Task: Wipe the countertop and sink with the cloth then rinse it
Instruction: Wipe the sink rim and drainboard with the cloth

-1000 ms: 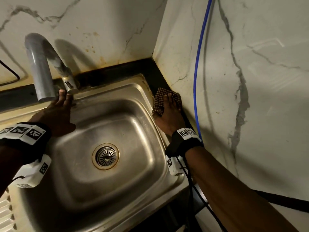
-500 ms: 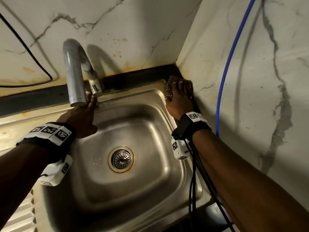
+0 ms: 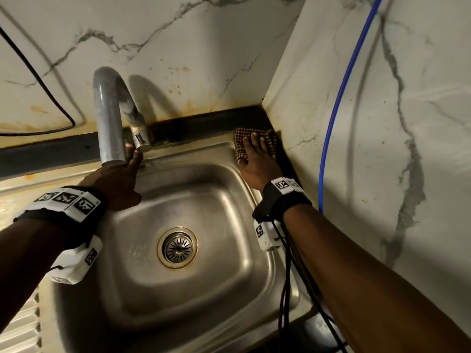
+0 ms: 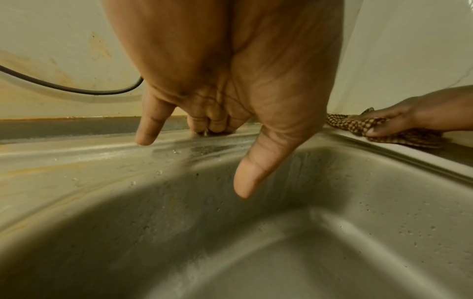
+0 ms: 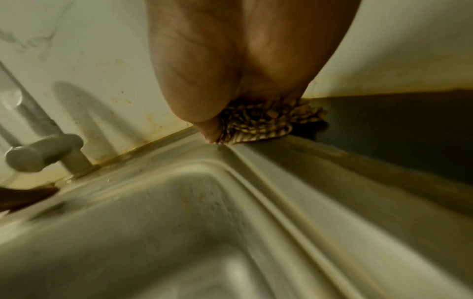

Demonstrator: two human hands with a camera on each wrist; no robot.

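A brown checked cloth (image 3: 240, 141) lies bunched in the back right corner, on the steel sink (image 3: 204, 289) rim where it meets the dark countertop strip (image 3: 204, 126). My right hand (image 3: 257, 149) presses flat on it with straight fingers; the cloth (image 5: 258, 125) bulges out beyond my palm (image 5: 230, 70). The left wrist view shows the cloth (image 4: 358, 125) under that hand (image 4: 422, 113). My left hand (image 3: 119, 174) rests on the sink's back rim beneath the curved tap (image 3: 107, 118) and holds nothing. Its thumb and little finger point down (image 4: 217, 121).
Marble walls close in behind and to the right. A blue hose (image 3: 339, 98) runs down the right wall and a black cable (image 3: 51, 105) loops on the back wall. The drain (image 3: 177, 247) sits mid-basin, the ridged drainboard (image 3: 20, 327) at left. The tap lever (image 5: 43, 153) sticks out.
My right hand has slid the cloth along the right rim into the back corner. My left hand has stayed by the tap base.
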